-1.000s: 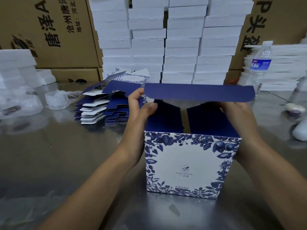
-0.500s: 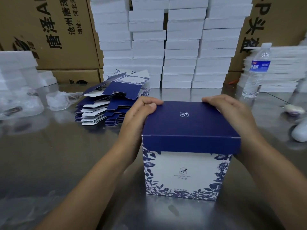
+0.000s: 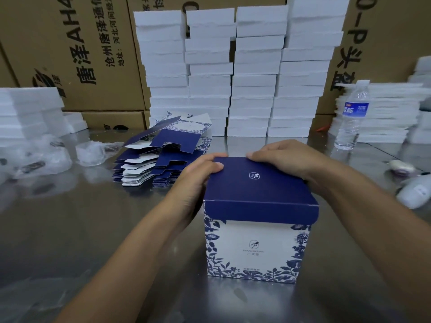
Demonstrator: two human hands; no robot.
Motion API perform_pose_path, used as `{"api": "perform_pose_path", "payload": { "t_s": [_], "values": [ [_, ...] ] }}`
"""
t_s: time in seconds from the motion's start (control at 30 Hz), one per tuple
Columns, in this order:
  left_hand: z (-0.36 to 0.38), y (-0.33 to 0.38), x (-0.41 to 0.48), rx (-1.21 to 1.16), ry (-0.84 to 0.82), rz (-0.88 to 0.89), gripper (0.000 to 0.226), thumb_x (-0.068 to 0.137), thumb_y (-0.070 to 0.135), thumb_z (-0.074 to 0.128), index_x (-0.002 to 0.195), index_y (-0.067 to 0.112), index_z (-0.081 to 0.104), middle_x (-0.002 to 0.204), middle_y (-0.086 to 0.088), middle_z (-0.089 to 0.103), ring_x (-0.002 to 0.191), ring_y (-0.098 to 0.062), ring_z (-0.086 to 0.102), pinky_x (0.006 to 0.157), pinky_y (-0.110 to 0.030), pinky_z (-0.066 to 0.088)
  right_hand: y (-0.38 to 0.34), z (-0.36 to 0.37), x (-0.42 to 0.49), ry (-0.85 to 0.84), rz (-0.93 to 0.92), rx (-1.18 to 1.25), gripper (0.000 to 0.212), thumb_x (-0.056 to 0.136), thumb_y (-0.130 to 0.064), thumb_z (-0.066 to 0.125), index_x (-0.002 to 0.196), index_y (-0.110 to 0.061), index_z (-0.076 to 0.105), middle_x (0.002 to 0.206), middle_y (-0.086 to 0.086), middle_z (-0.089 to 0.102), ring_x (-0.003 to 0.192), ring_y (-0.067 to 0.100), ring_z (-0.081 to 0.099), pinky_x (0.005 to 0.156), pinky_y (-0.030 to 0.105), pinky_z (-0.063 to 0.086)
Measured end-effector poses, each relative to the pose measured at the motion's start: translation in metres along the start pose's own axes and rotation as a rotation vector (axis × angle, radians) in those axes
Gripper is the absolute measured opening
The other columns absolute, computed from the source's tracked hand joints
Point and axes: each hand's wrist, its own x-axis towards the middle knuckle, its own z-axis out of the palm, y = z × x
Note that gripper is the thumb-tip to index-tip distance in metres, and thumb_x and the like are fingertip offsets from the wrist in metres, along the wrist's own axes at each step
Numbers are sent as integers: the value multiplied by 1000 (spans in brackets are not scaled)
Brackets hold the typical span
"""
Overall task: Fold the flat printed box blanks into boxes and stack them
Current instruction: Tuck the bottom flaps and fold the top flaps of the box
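Left hand [image 3: 198, 173] and right hand [image 3: 286, 159] are curled over the far corners of the lid [image 3: 256, 183], thumbs laid on top, apparently so that it is pressed shut squarely. The box [image 3: 256, 248] is stood on the table [image 3: 70, 229], near the blanks [image 3: 163, 159].

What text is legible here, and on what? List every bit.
"唐泽AH4": left carton.
"沧州唐泽通信": same carton.
"地址:河北河间经济": same carton.
"0-P头盔": right carton.
Small print under the logo on the box: too small to read.
Label on the bottle: too blurred to read.
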Motion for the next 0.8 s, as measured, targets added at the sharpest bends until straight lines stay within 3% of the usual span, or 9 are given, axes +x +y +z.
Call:
{"api": "perform_pose_path", "payload": {
  "t_s": [0.17,0.23,0.3,0.37,0.57,0.73,0.77,0.8],
  "values": [
    [5,20,17,282,61,-99,15,85,11,58,87,21,70,76,2,71,64,-11,66,55,-19,52,1,3,-1,14,-31,56,20,84,-32,69,71,-16,68,52,-7,65,40,3,57,38,10,40],
    [11,28,25,411,27,-152,10,83,18,64,89,16,72,77,-1,74,66,-14,70,64,-25,56,1,3,-1,12,-38,88,19,84,-29,69,71,-16,69,53,-7,66,40,3,57,38,11,41],
    [17,35,31,517,17,-208,24,79,25,69,97,8,72,83,-10,75,76,-25,72,76,-37,57,1,3,-2,8,-45,102,17,85,-28,69,72,-15,70,55,-6,67,42,3,58,39,11,42],
    [20,37,33,568,47,-230,30,78,27,72,99,5,71,85,-13,74,79,-29,72,77,-41,57,1,4,-1,10,-44,107,17,85,-26,68,71,-17,70,57,-6,68,43,3,59,40,12,43],
    [20,35,35,527,68,-239,28,81,24,71,101,4,70,87,-13,74,62,-22,68,59,-28,55,4,4,2,36,-27,124,15,84,-27,69,73,-17,71,61,-4,68,45,5,59,46,15,46],
    [19,35,30,549,55,-214,24,84,26,68,100,7,71,82,-7,75,70,-20,71,72,-32,59,9,2,-4,114,-6,156,28,82,-32,71,84,-5,72,79,10,72,57,16,60,58,24,48],
    [17,36,29,552,60,-210,23,85,26,66,99,7,71,77,-4,75,66,-17,71,70,-30,59,9,1,-5,130,-5,160,30,82,-33,70,86,-3,72,81,11,72,56,16,61,56,23,49],
    [15,36,27,558,67,-204,22,87,26,65,96,7,71,68,0,73,56,-12,68,57,-22,56,10,0,-6,139,-5,156,31,82,-33,70,87,-3,72,82,10,73,55,15,61,54,22,49]
  ]
}}
